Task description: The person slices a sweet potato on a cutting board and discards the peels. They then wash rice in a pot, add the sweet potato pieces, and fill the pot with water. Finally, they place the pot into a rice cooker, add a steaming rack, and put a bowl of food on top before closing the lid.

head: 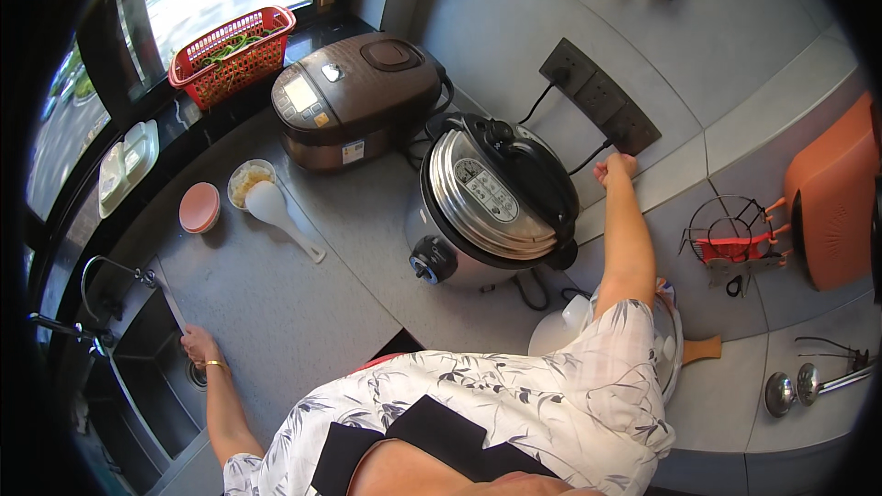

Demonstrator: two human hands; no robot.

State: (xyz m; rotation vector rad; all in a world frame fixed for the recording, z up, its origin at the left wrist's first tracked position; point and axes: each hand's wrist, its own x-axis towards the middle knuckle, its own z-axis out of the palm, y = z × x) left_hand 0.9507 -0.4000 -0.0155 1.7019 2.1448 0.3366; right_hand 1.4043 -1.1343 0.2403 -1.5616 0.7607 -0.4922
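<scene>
My right hand (615, 169) reaches to the tiled wall, fingers curled, just below the lower end of a dark socket strip (597, 98). A black plug and cord sit beside it; whether my fingers hold anything there is unclear. Left of that arm stands an electric pressure cooker (493, 200) with a steel lid, black handle and front dial. My left hand (200, 346), with a gold-coloured bracelet at the wrist, rests at the rim of the sink (169, 300). How firmly its fingers close on the rim cannot be seen.
A brown rice cooker (362, 100) stands behind. A bowl of rice (241, 176), a white rice paddle (282, 217) and a pink bowl (200, 207) are on the counter. The sill holds a red basket of green vegetables (238, 55) and a divided tray (129, 167). Ladles (792, 389) hang right.
</scene>
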